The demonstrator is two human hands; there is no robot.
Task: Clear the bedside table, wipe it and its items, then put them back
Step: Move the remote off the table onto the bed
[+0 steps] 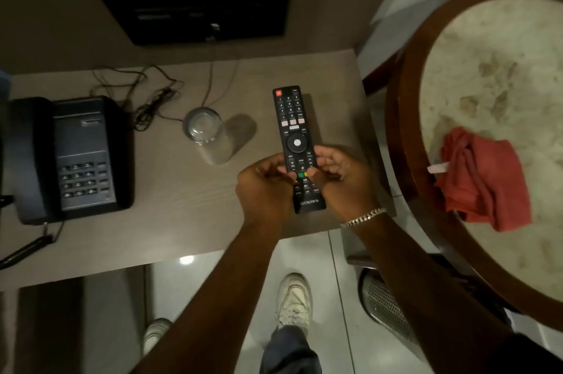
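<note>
Both hands close on the lower half of the remote (297, 142): the left hand (263, 187) pinches its left edge, the right hand (341, 174) its right edge, fingertips curled over the buttons near the coloured keys. The remote sits near the right edge of the table (170, 227), its top end pointing to the back edge; whether it rests on the surface or is just lifted off cannot be told.

An upturned glass (205, 134) stands just left of the remote, near the middle of the table. The phone (70, 157) fills the left side, its cords (146, 99) trailing along the back edge past the glass. The red cloth (484, 178) lies apart on the round side table (405, 129) to the right, near its rim.

The grip is narrow and low, so the long top end could tip down or slip from the fingertips as the remote comes away, most likely if one hand lets go early. A swing leftward could strike the glass and knock it over or roll it toward the front edge. Fingers pressing the keys could also trigger buttons. Later, pulling the phone could drag its cords into the glass. The cloth overhangs nothing, but reaching for it across the rim with the remote in hand risks a knock on the wood.
</note>
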